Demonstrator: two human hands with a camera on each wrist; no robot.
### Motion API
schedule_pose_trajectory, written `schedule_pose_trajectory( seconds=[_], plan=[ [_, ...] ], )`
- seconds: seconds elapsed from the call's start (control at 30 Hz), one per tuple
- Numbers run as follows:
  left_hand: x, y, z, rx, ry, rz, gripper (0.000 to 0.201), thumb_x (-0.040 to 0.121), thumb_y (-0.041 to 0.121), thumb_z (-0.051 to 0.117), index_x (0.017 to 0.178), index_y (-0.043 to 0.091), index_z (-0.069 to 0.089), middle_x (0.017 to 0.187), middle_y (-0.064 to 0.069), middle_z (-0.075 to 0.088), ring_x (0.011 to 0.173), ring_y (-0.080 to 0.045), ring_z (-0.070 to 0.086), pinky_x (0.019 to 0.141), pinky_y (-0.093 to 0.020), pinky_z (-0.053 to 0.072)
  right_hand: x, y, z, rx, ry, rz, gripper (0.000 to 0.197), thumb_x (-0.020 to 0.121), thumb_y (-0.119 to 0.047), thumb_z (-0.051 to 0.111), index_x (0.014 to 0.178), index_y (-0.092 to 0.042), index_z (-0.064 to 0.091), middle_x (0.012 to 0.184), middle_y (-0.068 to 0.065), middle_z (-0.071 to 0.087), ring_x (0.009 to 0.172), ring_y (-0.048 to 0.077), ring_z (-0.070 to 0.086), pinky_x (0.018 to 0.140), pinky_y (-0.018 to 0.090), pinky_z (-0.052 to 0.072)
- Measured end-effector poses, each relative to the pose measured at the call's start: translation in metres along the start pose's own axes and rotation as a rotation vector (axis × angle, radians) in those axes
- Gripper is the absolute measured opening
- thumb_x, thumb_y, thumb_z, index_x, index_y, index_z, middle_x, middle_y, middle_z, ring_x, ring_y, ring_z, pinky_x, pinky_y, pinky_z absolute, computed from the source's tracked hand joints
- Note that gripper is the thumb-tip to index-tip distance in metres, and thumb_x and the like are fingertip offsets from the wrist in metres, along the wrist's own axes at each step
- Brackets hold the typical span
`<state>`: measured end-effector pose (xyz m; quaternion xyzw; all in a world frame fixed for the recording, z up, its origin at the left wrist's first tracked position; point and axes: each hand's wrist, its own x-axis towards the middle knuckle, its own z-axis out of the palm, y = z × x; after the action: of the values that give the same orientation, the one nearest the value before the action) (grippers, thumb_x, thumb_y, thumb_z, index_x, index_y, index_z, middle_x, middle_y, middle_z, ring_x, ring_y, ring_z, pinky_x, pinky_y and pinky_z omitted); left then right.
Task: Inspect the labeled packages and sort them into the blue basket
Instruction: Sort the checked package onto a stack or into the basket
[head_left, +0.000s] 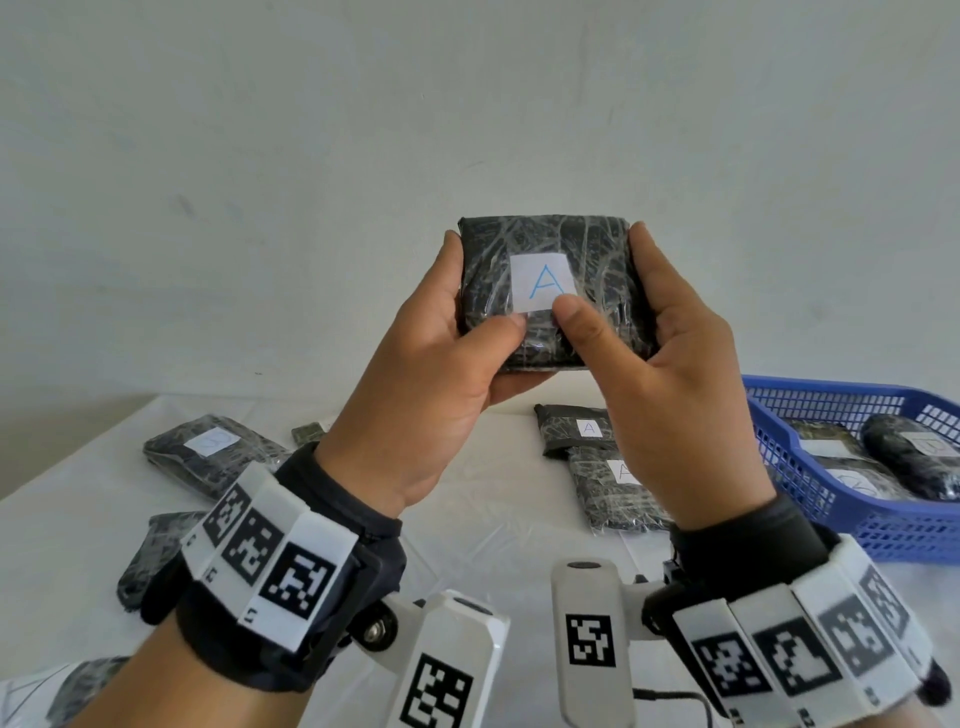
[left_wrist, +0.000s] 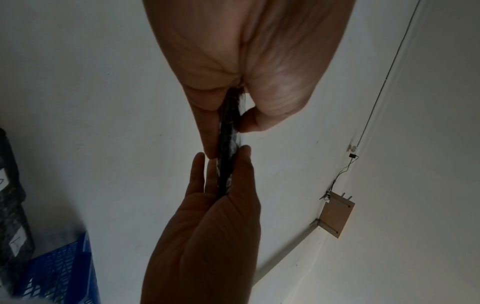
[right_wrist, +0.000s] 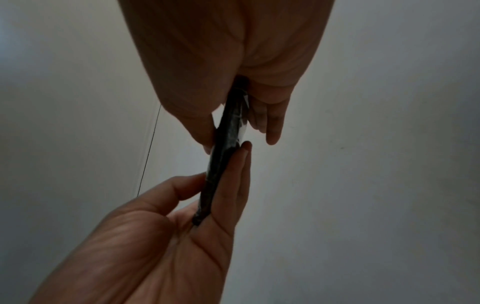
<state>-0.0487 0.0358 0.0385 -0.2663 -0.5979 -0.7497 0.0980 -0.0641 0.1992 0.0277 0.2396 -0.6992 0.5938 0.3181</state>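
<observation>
Both hands hold up one flat black film-wrapped package (head_left: 602, 260) in front of the wall, its white label with a blue "A" (head_left: 543, 283) facing me. My left hand (head_left: 462, 322) grips its left edge, thumb on the front. My right hand (head_left: 654, 317) grips the right edge, thumb beside the label. In the wrist views the package shows edge-on (left_wrist: 228, 144) (right_wrist: 223, 156), pinched between thumb and fingers of each hand. The blue basket (head_left: 779, 410) stands on the table at right and holds several wrapped packages (head_left: 909, 457).
Two more "A" packages (head_left: 576, 431) (head_left: 618, 493) lie on the white table (head_left: 493, 519) under my right hand. Other packages lie at left (head_left: 213, 452) (head_left: 156, 551) and at the bottom left corner (head_left: 67, 691). A small greenish item (head_left: 306, 432) sits near the table's back edge.
</observation>
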Motion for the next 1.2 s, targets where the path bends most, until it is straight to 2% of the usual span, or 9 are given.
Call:
schedule_pose_trajectory(
  seconds=[0.3, 0.43, 0.53, 0.63, 0.8, 0.87, 1.03, 1.13, 1.2],
  plan=[
    [0.0, 0.001, 0.0, -0.048, -0.017, 0.008, 0.055, 0.104, -0.001, 0.044, 0.155, 0.019, 0.039, 0.131, -0.012, 0.071, 0.119, -0.028, 0.07, 0.097, -0.044, 0.059, 0.0, -0.003, -0.001, -0.014, -0.032, 0.002, 0.082, 0.096, -0.016, 0.074, 0.163, -0.006, 0.028, 0.119, -0.038, 0.054, 0.11, -0.027, 0.056, 0.092, 0.001, 0.043],
    [0.0, 0.003, -0.002, -0.079, -0.019, 0.022, 0.048, 0.1, 0.002, 0.045, 0.145, 0.018, 0.051, 0.126, -0.01, 0.073, 0.111, -0.024, 0.073, 0.091, -0.04, 0.061, 0.001, -0.004, -0.003, 0.042, -0.064, 0.033, 0.079, 0.098, -0.014, 0.073, 0.163, -0.008, 0.028, 0.125, -0.029, 0.063, 0.119, -0.013, 0.062, 0.099, 0.012, 0.049],
    [0.0, 0.007, -0.004, -0.144, -0.019, 0.011, 0.045, 0.102, -0.005, 0.039, 0.139, 0.015, 0.056, 0.125, -0.013, 0.073, 0.105, -0.022, 0.073, 0.087, -0.037, 0.062, 0.001, -0.005, -0.004, 0.222, -0.077, 0.078, 0.075, 0.095, -0.019, 0.063, 0.162, -0.01, 0.032, 0.142, -0.009, 0.065, 0.133, 0.005, 0.06, 0.116, 0.034, 0.046],
    [0.0, 0.01, -0.005, -0.227, -0.016, -0.036, 0.039, 0.1, 0.0, 0.041, 0.133, 0.007, 0.06, 0.125, -0.019, 0.072, 0.105, -0.024, 0.072, 0.087, -0.037, 0.062, 0.002, -0.004, -0.008, 0.413, -0.071, 0.172, 0.071, 0.089, -0.013, 0.058, 0.158, -0.008, 0.039, 0.138, -0.001, 0.07, 0.129, 0.011, 0.065, 0.111, 0.033, 0.051],
    [0.0, 0.013, -0.009, -0.362, 0.019, -0.205, 0.026, 0.099, 0.0, 0.047, 0.114, -0.01, 0.065, 0.109, -0.023, 0.076, 0.101, -0.029, 0.076, 0.077, -0.03, 0.064, -0.002, -0.005, -0.012, -0.023, -0.16, 0.09, 0.071, 0.091, -0.055, 0.06, 0.157, -0.035, 0.044, 0.153, -0.015, 0.053, 0.141, -0.002, 0.048, 0.116, 0.027, 0.041],
    [-0.001, 0.015, -0.009, -0.43, -0.017, -0.294, 0.029, 0.09, 0.005, 0.057, 0.111, -0.014, 0.064, 0.114, -0.029, 0.073, 0.106, -0.037, 0.075, 0.08, -0.03, 0.064, -0.005, -0.005, -0.012, -0.083, -0.158, 0.028, 0.062, 0.087, -0.066, 0.054, 0.145, -0.041, 0.053, 0.147, -0.016, 0.052, 0.143, 0.005, 0.047, 0.115, 0.03, 0.039],
    [-0.002, 0.004, -0.001, -0.343, 0.038, -0.292, 0.007, 0.083, 0.028, 0.073, 0.082, 0.023, 0.069, 0.111, -0.005, 0.059, 0.114, -0.022, 0.058, 0.106, -0.042, 0.052, -0.003, -0.01, -0.003, 0.034, 0.07, -0.065, 0.046, 0.085, -0.055, 0.057, 0.097, -0.013, 0.07, 0.084, 0.001, 0.066, 0.081, 0.004, 0.058, 0.075, 0.019, 0.046],
    [-0.002, -0.001, 0.006, -0.259, 0.104, -0.2, 0.017, 0.079, 0.044, 0.068, 0.066, 0.032, 0.067, 0.098, 0.015, 0.057, 0.109, -0.008, 0.051, 0.107, -0.035, 0.041, -0.004, -0.012, 0.005, 0.145, 0.075, 0.046, 0.047, 0.083, -0.056, 0.061, 0.085, -0.011, 0.073, 0.091, 0.032, 0.06, 0.084, 0.023, 0.055, 0.082, 0.044, 0.05],
    [-0.002, -0.004, 0.007, -0.21, 0.115, -0.117, 0.018, 0.083, 0.044, 0.068, 0.07, 0.031, 0.067, 0.086, 0.017, 0.061, 0.099, -0.004, 0.057, 0.111, -0.036, 0.041, -0.004, -0.015, 0.006, 0.198, 0.064, 0.11, 0.047, 0.082, -0.058, 0.061, 0.08, -0.013, 0.073, 0.095, 0.037, 0.057, 0.088, 0.024, 0.055, 0.09, 0.059, 0.052]
  ],
)
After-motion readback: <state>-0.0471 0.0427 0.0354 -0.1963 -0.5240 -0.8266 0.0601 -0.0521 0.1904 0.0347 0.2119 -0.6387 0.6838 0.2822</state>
